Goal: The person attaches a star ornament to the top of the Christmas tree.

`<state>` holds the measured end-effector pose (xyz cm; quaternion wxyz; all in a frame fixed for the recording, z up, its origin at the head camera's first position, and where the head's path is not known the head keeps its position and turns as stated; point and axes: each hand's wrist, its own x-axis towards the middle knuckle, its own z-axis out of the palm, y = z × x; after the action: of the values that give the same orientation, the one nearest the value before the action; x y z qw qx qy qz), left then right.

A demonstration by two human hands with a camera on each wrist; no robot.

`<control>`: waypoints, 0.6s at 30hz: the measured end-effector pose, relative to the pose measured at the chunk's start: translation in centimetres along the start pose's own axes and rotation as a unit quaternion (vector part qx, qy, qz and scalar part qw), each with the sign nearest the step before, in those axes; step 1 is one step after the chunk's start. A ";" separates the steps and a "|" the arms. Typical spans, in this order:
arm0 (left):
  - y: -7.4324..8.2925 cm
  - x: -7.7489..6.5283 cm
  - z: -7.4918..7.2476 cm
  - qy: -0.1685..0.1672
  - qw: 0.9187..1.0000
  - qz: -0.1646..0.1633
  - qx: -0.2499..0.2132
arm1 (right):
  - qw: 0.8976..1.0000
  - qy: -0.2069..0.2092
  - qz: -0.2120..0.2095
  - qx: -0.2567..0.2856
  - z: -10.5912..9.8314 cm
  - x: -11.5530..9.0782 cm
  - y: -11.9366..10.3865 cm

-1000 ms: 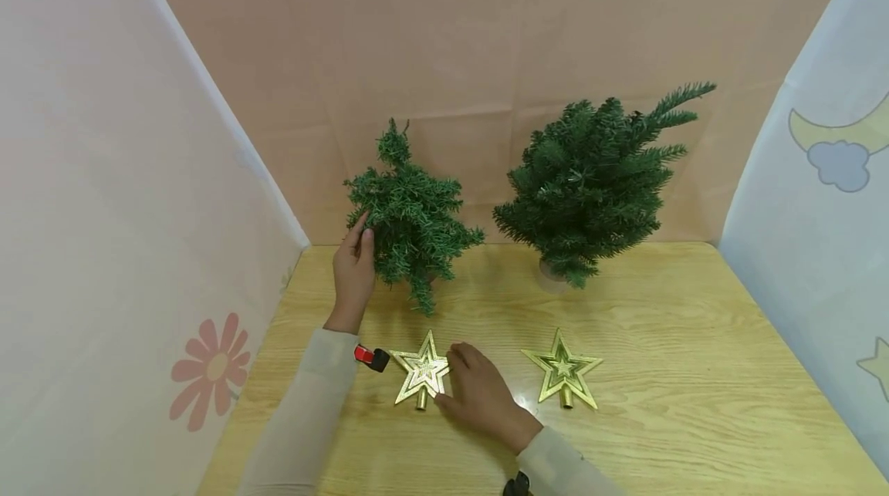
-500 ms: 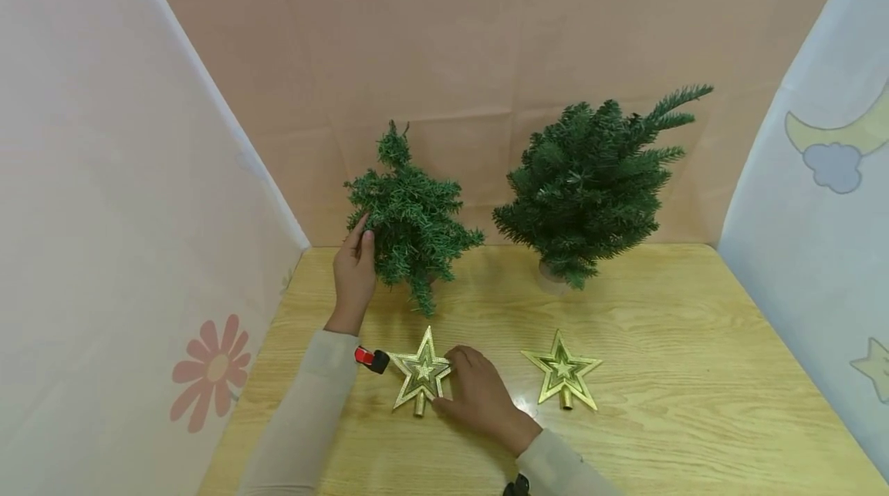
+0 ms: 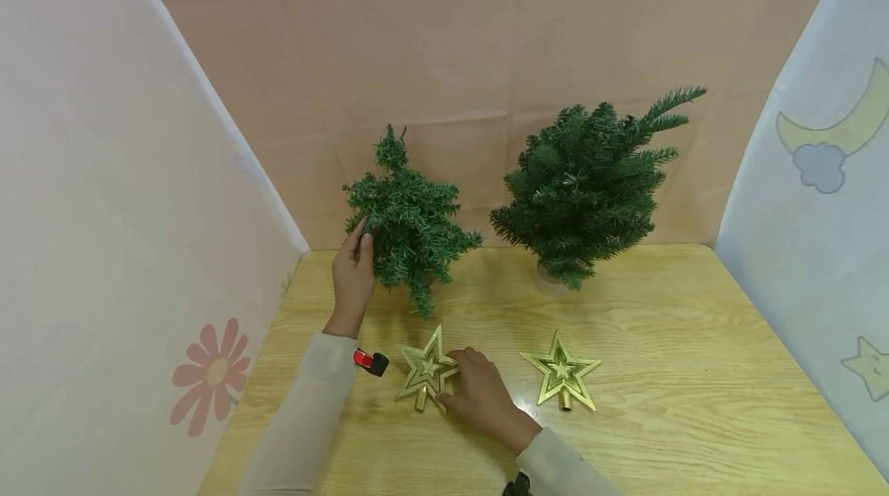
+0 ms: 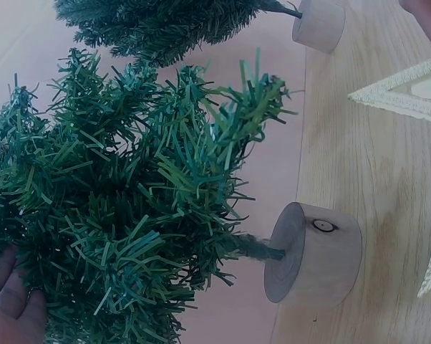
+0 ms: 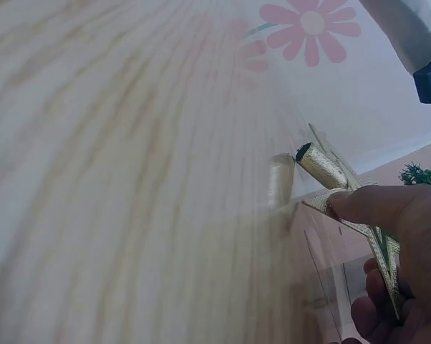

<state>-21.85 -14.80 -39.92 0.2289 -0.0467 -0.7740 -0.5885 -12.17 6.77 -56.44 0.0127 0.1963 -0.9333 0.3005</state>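
Observation:
Two small artificial Christmas trees stand upright at the back of the table. My left hand (image 3: 353,272) holds the left tree (image 3: 410,226) by its left side, its fingertips sunk in the branches; in the left wrist view this tree's round wooden base (image 4: 316,254) shows on the table. At the front, my right hand (image 3: 479,392) pinches a gold star tree topper (image 3: 427,366) by its right points. The right wrist view shows the thumb (image 5: 369,204) on the star, its hollow tube (image 5: 321,166) tilted just above its reflection. A second gold star topper (image 3: 561,369) lies flat to the right.
The right tree (image 3: 586,187) is fuller and darker, with long branches leaning right, on a pale base (image 3: 552,280). A plain peach cloth (image 3: 444,33) hangs behind the wooden table (image 3: 667,372). Printed cloths border the left and right sides.
The star in my right hand has turned and tipped slightly, its top point now leaning right. My left hand stays at the left tree, and the second star lies as before.

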 end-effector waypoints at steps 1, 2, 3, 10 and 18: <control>0.0 0.0 0.0 0.001 1.000 0.000 0.000 | 1.000 -0.001 0.003 0.006 0.0 0.0 0.1; 0.1 0.0 0.0 0.002 1.000 0.000 -0.001 | 1.000 -0.002 0.006 0.015 0.0 0.0 0.1; 0.1 0.0 0.0 0.001 1.000 0.001 0.000 | 1.000 -0.003 0.010 0.024 -0.1 0.1 0.1; -0.2 0.1 0.1 0.002 1.000 0.002 0.000 | 0.997 -0.011 0.026 0.072 -0.4 0.0 0.1; -0.2 0.1 0.0 0.006 1.000 0.006 0.005 | 0.995 -0.008 0.031 0.094 -0.7 0.0 -0.2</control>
<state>-22.04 -14.84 -40.03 0.2372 -0.0463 -0.7750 -0.5839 -12.16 7.04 -55.77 -0.0227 0.1701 -0.9065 0.3858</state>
